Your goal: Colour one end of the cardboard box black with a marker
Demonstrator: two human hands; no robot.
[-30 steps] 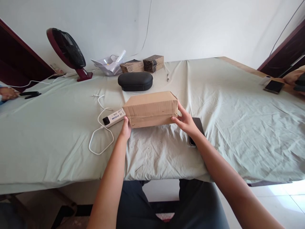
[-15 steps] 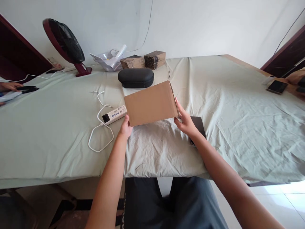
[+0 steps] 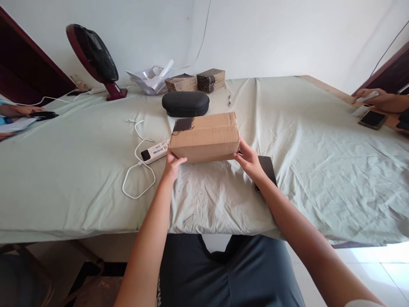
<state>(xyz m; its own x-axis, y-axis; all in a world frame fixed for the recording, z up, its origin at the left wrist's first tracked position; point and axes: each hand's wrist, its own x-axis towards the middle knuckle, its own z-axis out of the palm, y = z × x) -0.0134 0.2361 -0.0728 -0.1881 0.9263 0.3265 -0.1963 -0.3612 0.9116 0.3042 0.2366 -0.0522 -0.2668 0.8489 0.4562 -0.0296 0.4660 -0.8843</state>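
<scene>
A brown cardboard box (image 3: 206, 138) with a torn black label at its top left corner lies on the pale green cloth of the table (image 3: 79, 170). My left hand (image 3: 173, 164) grips its lower left end. My right hand (image 3: 249, 163) holds its right end, fingers wrapped round the edge. A white power bank (image 3: 155, 150) with a looped white cable (image 3: 138, 179) lies just left of the box. A dark phone (image 3: 266, 169) lies partly under my right wrist.
Behind the box sit a black oval case (image 3: 185, 103), two small brown boxes (image 3: 195, 81), a pen (image 3: 229, 100), a heap of clear plastic (image 3: 150, 80) and a red fan (image 3: 94, 59). Other people's hands show at the far left (image 3: 17, 111) and far right (image 3: 377, 99), by a phone (image 3: 372, 120).
The box has been turned over between my hands: it was tilted up on edge half a second ago and now lies flat with a side bearing a black label upward.
</scene>
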